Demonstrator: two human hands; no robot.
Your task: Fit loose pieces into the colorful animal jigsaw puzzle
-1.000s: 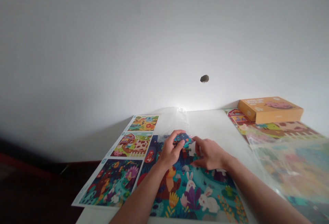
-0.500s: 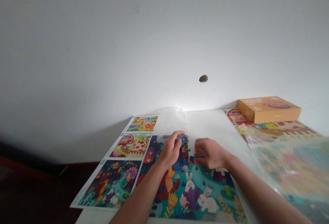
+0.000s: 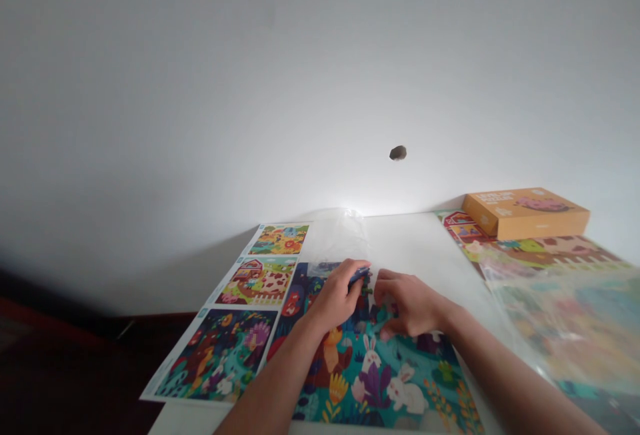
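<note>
White wall (image 3: 320,88) takes up most of the frame, and below it a white counter (image 3: 407,242) runs to the lower edge. On the counter, low in the middle of the frame, lies the puzzle (image 3: 367,358), a forest scene with rabbits, largely joined at its near side. A picture sheet (image 3: 250,305) lies left of it; at right, a farm poster (image 3: 545,252) is partly under a yellow box (image 3: 527,212) and cloudy plastic (image 3: 565,335). A clear bag (image 3: 340,232) sits just beyond the puzzle.

Both hands work near the puzzle's far edge. The left hand (image 3: 337,298) has its fingers closed around dark blue pieces (image 3: 358,276). The right hand (image 3: 410,305) is curled low over the puzzle, thumb and forefinger parted, with no piece visible between them, though its palm side is hidden and I can't be certain. The step looks like joining pieces along that far edge; the next move seems to call for aligning one with its neighbours and pressing it flat.
</note>
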